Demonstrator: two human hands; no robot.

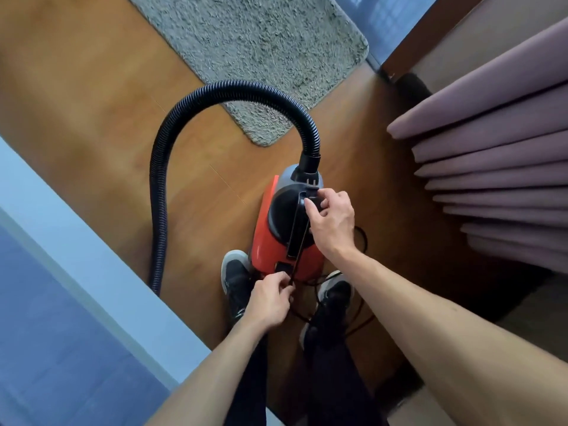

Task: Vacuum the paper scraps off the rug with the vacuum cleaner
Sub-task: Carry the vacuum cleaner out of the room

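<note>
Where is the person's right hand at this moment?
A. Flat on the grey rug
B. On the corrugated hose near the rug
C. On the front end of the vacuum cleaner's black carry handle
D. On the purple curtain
C: the right hand curls around the front end of the black carry handle on top of the red vacuum cleaner, well clear of the black hose, rug and curtain.

My right hand (333, 222) grips the red vacuum cleaner (285, 238) handle; my left hand (270, 299) pinches what looks like its cord, rug (246, 41) ahead.
</note>
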